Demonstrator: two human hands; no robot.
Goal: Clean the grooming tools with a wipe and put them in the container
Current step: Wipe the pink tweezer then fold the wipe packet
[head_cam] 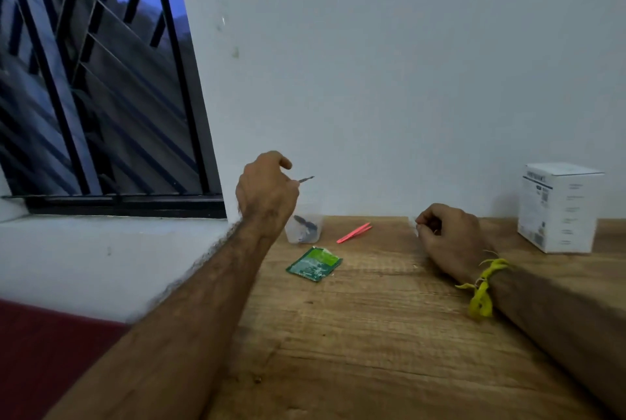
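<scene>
My left hand (pixel 266 191) is raised above the clear plastic container (pixel 303 226) and pinches a thin metal grooming tool (pixel 306 179), whose tip points right. A dark tool lies inside the container. Pink tweezers (pixel 354 233) lie on the wooden table (pixel 372 335) to the right of the container. My right hand (pixel 447 233) rests on the table with its fingers curled around a small white wipe (pixel 416 224), of which only a bit shows. A torn green wipe sachet (pixel 315 264) lies in front of the container.
A white carton box (pixel 560 208) stands at the table's far right against the wall. A window with dark bars (pixel 101 97) and a white sill are to the left. A yellow thread band is tied round my right wrist.
</scene>
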